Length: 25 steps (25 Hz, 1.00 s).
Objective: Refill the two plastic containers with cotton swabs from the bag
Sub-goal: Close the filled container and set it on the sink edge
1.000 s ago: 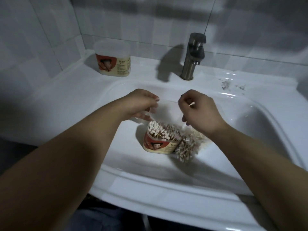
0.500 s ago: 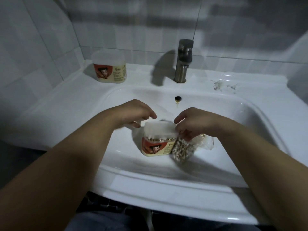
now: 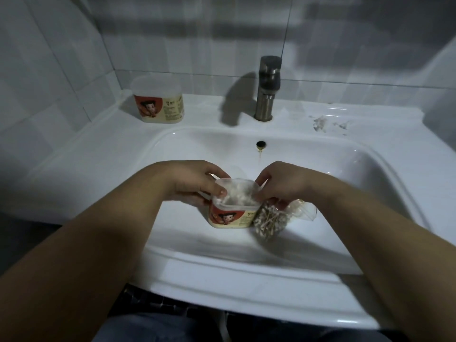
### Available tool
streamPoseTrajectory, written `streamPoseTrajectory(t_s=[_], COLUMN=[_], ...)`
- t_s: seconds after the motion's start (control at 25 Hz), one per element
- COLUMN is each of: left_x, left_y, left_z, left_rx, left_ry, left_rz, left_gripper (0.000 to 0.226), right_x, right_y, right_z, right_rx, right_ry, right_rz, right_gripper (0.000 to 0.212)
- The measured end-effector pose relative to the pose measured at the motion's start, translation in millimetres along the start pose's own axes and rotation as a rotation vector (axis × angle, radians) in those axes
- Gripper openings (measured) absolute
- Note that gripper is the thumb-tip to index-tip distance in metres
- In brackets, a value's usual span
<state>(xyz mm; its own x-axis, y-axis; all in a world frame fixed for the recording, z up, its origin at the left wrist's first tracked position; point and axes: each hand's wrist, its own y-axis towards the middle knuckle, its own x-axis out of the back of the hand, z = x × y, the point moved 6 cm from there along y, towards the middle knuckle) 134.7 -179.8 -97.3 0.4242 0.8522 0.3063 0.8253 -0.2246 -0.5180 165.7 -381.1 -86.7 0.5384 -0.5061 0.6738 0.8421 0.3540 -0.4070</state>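
A plastic container with a red cartoon label stands in the sink basin, full of cotton swabs. A translucent lid lies on its top. My left hand grips the lid's left edge and my right hand pinches its right edge. A clear bag of cotton swabs lies against the container's right side, under my right hand. A second container, lid on, stands on the counter at the back left.
The white sink has a drain overflow hole and a metal faucet behind it. Small scraps lie on the counter at the back right. Tiled walls close the left and back.
A second ago both hands held the lid above the open container with the swabs showing. The lid has come down onto the container's top, and both hands lowered with it.
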Motion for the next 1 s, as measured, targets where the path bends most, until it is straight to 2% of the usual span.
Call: streamPoseTrajectory(t_s=[0.16,0.36,0.52,0.68,0.8,0.88,1.0], left_x=[-1,2,3,10,28,40,57], left_y=[1,2,0,-9,-20,-28,-43], left_z=[-2,1,-2,-21,-37,-44,-52], left_rx=[-0.029,-0.041,-0.051,-0.172,-0.300,-0.366,-0.449], left_ry=[0.004,0.032,0.039,0.038,-0.157,-0.249,-0.158], left_rz=[0.002,-0.036,-0.081,-0.150,-0.253,-0.258,-0.240], left_gripper=[0.038,0.037,0.029,0.026,0.032,0.039,0.058], right_x=[-1,-11,-15,2,16,24,30], right_y=[-1,-12,-10,-19,-23,-25,-27], right_z=[1,19,28,40,46,52,69], right_rx=[0.036,0.217,0.273,0.358,0.381,0.402,0.442], right_ry=[-0.080,-0.364,-0.466,-0.232,0.069,0.224,0.408], right_rz=[0.002,0.062,-0.039,-0.192,-0.307,-0.363,-0.369], right_gripper=[0.029,0.080,0.080,0.068,0.066,0.064,0.064])
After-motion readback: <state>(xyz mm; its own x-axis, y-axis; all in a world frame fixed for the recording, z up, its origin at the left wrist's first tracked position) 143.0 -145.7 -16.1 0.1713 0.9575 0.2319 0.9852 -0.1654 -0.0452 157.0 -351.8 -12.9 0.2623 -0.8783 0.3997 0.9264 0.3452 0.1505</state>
